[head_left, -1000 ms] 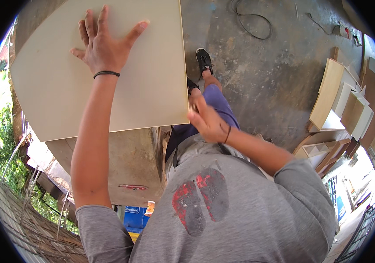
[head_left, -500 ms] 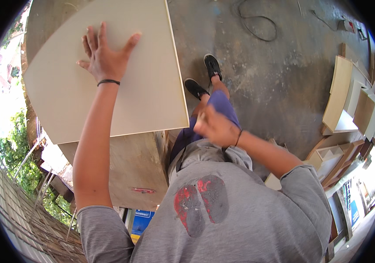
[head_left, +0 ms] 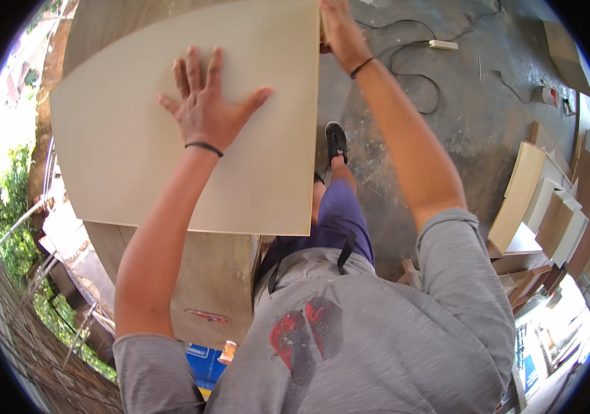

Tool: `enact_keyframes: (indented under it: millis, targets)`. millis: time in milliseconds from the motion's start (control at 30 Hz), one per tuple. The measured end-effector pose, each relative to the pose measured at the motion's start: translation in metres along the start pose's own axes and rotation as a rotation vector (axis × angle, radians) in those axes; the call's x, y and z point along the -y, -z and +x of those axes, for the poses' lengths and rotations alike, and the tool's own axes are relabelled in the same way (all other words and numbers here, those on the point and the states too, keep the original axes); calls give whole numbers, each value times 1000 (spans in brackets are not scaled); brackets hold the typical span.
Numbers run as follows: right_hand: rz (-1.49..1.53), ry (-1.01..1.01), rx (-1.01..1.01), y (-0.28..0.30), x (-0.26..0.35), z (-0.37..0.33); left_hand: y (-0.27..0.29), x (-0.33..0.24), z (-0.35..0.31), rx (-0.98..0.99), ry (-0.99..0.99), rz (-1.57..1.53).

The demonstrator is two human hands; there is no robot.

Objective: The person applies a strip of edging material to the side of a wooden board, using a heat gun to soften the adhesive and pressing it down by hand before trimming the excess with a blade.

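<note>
A large pale board (head_left: 260,172) lies flat on a worn wooden workbench (head_left: 205,276), its straight right edge running beside my legs. My left hand (head_left: 205,114) rests on the board's face, palm down with fingers spread. Up at the far part of that right edge is my right hand (head_left: 346,34), its fingers closed against the edge and partly cut off by the top of the picture. A small brownish thing shows at its left side, mostly hidden by the hand, and its kind cannot be made out.
A red tool (head_left: 207,316) lies on the bench near me. Black cable (head_left: 436,90) with a white power strip (head_left: 443,45) loops over the concrete floor. Cut board pieces (head_left: 526,196) are stacked at the right. A blue box (head_left: 208,362) and a small orange-white cup (head_left: 227,352) are at lower left.
My right hand has gone from in front of my waist, far forward to the board's right edge. The board appears shifted rightward and nearer in view, with my left hand still flat on it.
</note>
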State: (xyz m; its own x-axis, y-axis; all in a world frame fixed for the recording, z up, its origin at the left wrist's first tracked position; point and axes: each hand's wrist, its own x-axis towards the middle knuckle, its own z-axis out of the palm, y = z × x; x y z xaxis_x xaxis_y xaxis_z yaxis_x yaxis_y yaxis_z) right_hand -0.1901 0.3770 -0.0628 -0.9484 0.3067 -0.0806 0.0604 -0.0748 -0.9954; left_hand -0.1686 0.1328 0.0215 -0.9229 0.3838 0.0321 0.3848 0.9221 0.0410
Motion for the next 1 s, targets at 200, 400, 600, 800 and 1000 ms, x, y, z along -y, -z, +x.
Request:
enact_keyframes:
  millis: [200, 400, 600, 800, 1000]
  targets:
    - [70, -166, 36, 2, 18, -23, -1, -3, 2, -34, -47, -24]
    - [114, -302, 145, -11, 56, -111, 12, -16, 2, -129, 9, 72]
    - [64, -360, 142, -21, 40, -206, 9, -26, 5, -1, 173, 9]
    - [19, -473, 236, -26, 44, -287, 9, -27, 7, 18, 262, -19]
    - [-90, -512, 493, -29, 34, -362, 7, -29, 9, 47, 287, -49]
